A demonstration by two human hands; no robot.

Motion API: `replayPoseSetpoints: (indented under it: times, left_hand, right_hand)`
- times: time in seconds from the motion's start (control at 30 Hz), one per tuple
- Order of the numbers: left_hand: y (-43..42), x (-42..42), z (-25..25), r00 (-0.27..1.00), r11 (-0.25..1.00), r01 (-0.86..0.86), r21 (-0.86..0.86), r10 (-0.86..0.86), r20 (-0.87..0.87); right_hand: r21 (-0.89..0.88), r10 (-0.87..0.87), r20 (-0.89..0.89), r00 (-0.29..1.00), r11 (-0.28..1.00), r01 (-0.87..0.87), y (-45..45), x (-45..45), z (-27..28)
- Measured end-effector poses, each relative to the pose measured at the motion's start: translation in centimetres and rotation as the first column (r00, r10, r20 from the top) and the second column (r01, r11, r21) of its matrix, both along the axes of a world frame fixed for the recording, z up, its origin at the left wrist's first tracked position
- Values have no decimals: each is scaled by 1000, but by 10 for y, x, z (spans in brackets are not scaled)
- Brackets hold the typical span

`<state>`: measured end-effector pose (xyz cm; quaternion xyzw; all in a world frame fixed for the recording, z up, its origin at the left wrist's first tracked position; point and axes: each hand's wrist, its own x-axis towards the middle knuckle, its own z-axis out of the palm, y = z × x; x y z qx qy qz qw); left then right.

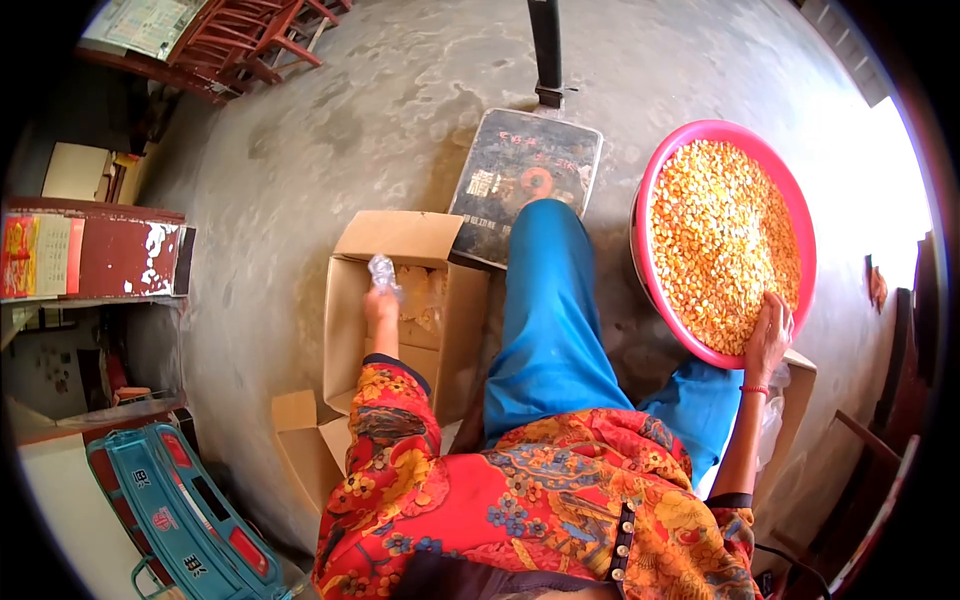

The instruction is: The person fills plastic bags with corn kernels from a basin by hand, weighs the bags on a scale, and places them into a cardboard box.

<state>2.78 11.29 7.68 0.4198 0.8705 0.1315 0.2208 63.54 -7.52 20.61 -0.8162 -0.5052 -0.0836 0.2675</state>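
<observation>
My left hand (380, 312) is closed on a crumpled piece of clear plastic (384, 272), possibly a bag. It is over the open cardboard box (350, 330), in which some yellowish contents in plastic (420, 295) show; I cannot make out exactly what they are. On the right, a pink basin (672, 165) is filled with yellow-orange corn kernels (725, 230). At the basin's near edge, my right hand (768, 330) reaches over the rim, its bent fingers among the kernels and its fingertips partly hidden.
A dark platform scale (530, 170) with an upright post (545, 50) stands ahead on the concrete floor (350, 130). Wooden chairs (235, 40) are at the upper left. A teal case (190, 510) lies lower left. Another cardboard piece (785, 430) is below the basin.
</observation>
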Motion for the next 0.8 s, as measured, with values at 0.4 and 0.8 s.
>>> replayPoseSetpoints:
  times: [0.4,0.8]
  left_hand:
    - [-56,-5,-128,652,773,602,-202,-329,683]
    - [-36,-9,-125,252,868,317,-383,312,916]
  right_hand:
    - [24,-60,46,997,998,59,4,-7,5]
    - [129,-162,18,987,979,159,1,-13,7]
